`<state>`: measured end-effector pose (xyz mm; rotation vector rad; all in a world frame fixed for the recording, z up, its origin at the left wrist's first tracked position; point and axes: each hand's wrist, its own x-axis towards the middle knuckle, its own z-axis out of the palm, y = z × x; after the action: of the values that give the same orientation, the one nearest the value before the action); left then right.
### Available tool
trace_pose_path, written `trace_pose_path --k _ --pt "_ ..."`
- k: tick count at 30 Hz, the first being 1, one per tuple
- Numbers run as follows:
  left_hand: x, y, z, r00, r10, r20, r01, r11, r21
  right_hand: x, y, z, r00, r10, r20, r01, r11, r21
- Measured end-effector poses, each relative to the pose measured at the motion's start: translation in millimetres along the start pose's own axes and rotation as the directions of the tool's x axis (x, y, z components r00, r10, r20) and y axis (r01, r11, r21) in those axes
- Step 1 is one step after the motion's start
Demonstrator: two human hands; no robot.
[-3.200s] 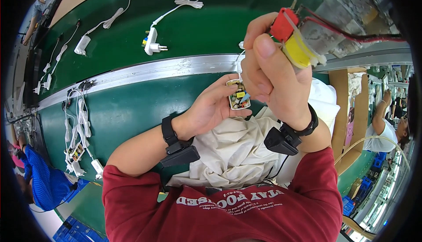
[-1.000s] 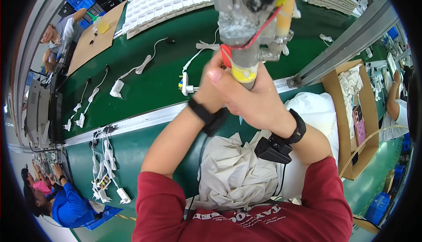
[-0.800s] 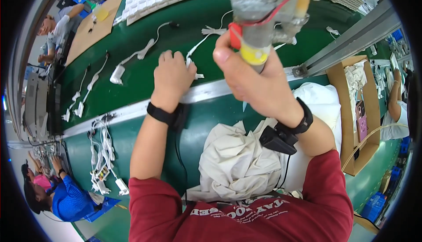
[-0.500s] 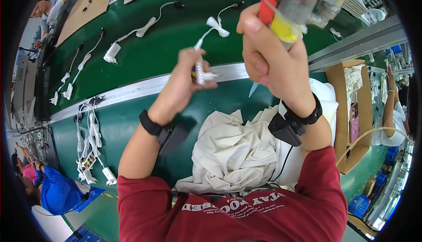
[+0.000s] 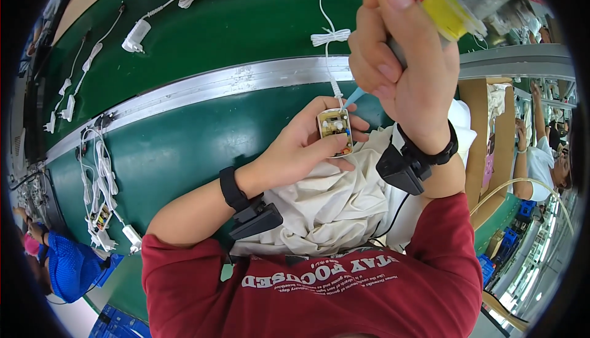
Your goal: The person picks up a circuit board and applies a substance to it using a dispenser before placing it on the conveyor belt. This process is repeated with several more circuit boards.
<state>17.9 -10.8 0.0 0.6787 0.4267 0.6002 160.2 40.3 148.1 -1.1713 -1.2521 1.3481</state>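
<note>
My left hand is closed round an opened power adapter with its circuit board facing up, the thumb lying across the board's lower part. From its top end a white cord, tied in a bundle, runs away over the green bench. My right hand, above and to the right, grips a dispenser with red and yellow parts and a greyish body partly cut off by the frame. Its light blue tapered nozzle points down at the board beside the cord's entry; I cannot tell whether the tip touches.
Several adapters with cords lie on the far bench, including a white adapter. A tangled group of corded adapters rests nearer, at left. White cloth covers my lap. A metal rail crosses the bench; a cardboard box stands right.
My left hand has turned the adapter board-side up and brought it down and right, under the nozzle. The right hand still holds the dispenser. The view has shifted somewhat.
</note>
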Motion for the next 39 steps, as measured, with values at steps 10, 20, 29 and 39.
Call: trace_pose_path --k 10,20,29,39 --pt "-1.4 -7.3 -15.5 0.996 0.064 0.055 -0.061 0.997 -0.044 5.2 42.9 22.1 0.995 -0.093 -0.036 0.099 0.97 0.221" --pt "-0.3 -10.7 -25.5 0.993 0.043 -0.112 -0.06 0.986 -0.152 -15.2 48.6 21.2 0.996 -0.085 0.008 0.082 0.985 0.155" --pt "-9.2 -13.4 -39.6 0.988 0.122 -0.091 -0.143 0.951 -0.273 -17.0 56.4 37.2 0.995 -0.069 0.066 0.06 0.99 0.13" --pt "-10.8 -15.1 -38.4 0.989 0.143 -0.04 -0.145 0.88 -0.452 -24.1 60.1 44.0 0.992 -0.058 0.113 0.044 0.992 0.122"
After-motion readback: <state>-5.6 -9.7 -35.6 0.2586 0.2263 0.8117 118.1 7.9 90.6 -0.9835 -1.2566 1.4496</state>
